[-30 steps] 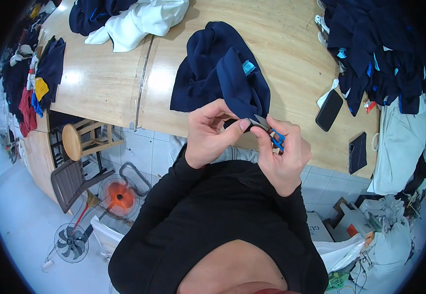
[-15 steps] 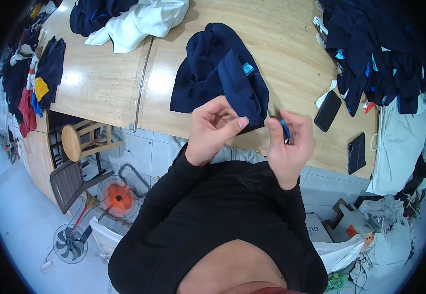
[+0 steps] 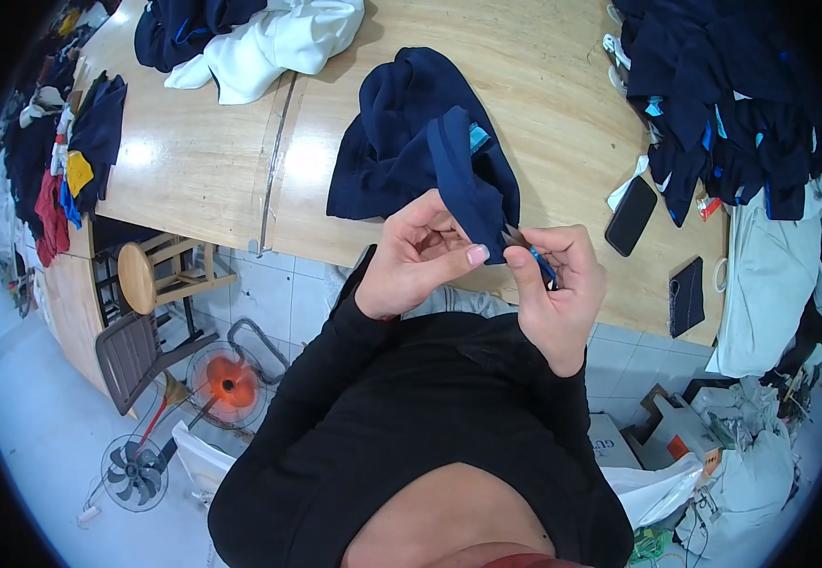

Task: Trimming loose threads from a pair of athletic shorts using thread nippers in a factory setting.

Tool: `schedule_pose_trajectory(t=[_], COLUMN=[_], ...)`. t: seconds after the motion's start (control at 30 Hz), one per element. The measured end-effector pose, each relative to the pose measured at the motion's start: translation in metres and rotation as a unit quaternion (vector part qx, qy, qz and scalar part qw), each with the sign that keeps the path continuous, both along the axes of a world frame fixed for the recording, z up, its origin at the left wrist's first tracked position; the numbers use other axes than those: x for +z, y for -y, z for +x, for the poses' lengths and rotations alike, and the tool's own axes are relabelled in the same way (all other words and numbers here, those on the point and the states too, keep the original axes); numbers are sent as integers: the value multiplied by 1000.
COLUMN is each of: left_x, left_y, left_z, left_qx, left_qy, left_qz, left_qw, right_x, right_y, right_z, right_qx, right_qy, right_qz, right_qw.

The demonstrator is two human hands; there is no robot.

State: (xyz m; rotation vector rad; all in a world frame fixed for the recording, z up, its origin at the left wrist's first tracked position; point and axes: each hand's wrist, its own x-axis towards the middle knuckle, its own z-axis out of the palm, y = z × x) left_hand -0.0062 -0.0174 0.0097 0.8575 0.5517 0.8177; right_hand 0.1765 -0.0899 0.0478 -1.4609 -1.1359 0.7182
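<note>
A navy blue garment lies bunched on the table in front of me, with a light blue patch showing on it. My left hand is closed on its near edge, thumb on top, and lifts a folded strip toward me. In my right hand is a pair of blue-handled thread snips, mostly hidden by the fingers. Their metal tips touch or almost touch the garment's right edge, just beyond my left thumb.
A black phone and a dark fabric piece lie to the right on the wooden table. Navy garments are heaped at the far right. White cloth sits at the back left. A stool and fans stand lower left.
The thread snips have moved left and turned, bringing their tips to the garment's edge. My left hand has shifted slightly right, and the held strip has tilted with it.
</note>
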Motion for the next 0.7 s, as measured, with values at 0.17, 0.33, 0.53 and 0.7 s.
schedule_pose_trajectory(t=[0.17, 0.33, 0.53, 0.7], left_x=[0, -1, 1, 1], left_y=[0, -2, -3, -3], left_z=[-6, -9, -10, -10], left_qx=[-12, -37, -53, -49], left_qy=[5, 17, 7, 2], left_qz=[-9, 20, 23, 27], left_qw=[1000, 999, 998, 998], right_x=[-2, -6, -5, -5], right_y=[1, 1, 0, -1], right_z=[3, 5, 7, 8], right_qx=[21, 21, 37, 40], right_qy=[28, 24, 39, 41], right_qz=[-19, -16, -7, -10], right_qw=[999, 999, 999, 998])
